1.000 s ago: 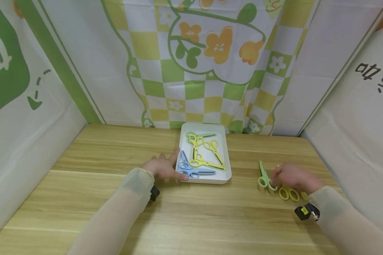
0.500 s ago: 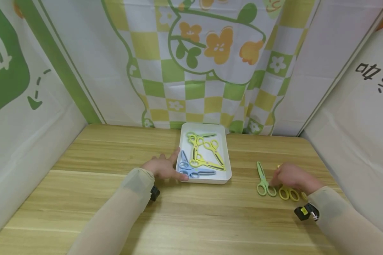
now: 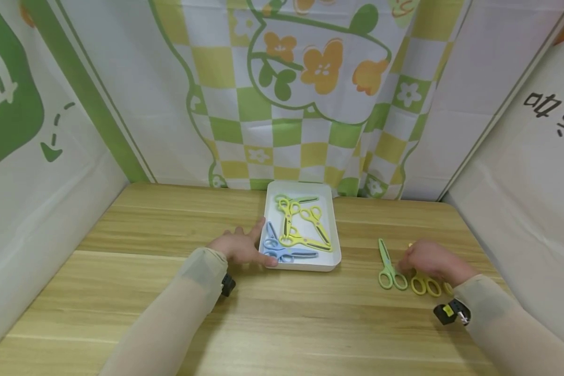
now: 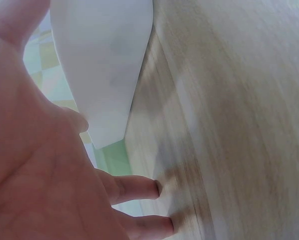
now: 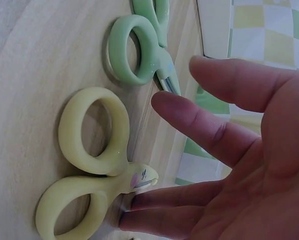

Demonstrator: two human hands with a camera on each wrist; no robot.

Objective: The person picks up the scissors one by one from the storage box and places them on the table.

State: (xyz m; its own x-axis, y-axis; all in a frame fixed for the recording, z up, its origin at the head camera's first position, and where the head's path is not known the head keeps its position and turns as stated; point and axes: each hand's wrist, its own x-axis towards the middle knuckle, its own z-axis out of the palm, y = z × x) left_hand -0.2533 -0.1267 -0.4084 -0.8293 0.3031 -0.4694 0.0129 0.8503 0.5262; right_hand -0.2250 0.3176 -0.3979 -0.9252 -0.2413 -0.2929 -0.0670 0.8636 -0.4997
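My left hand (image 3: 237, 248) rests against the left side of a white tray (image 3: 305, 267), thumb at its front rim and fingers spread. Yellow scissors (image 3: 317, 224), blue scissors (image 3: 298, 253) and green scissors (image 3: 307, 200) lie in the tray. To the right, my right hand (image 3: 432, 259) hovers over yellow scissors (image 5: 118, 179), whose blades it hides in the head view. Its thumb and index finger stand apart with nothing between them in the right wrist view. Beside the fingertips, another pair of green scissors (image 3: 391, 272) lies on the table, blades pointing away.
The wooden table (image 3: 282, 324) meets a checkered curtain (image 3: 286, 130) behind the tray. White printed sheets hang on both sides. A further yellow handle (image 3: 448, 289) shows partly beneath the right wrist.
The green scissors by my right hand shifted slightly left and nearer, turning a little, and now lie apart from the fingers. My left hand and the tray have stayed put.
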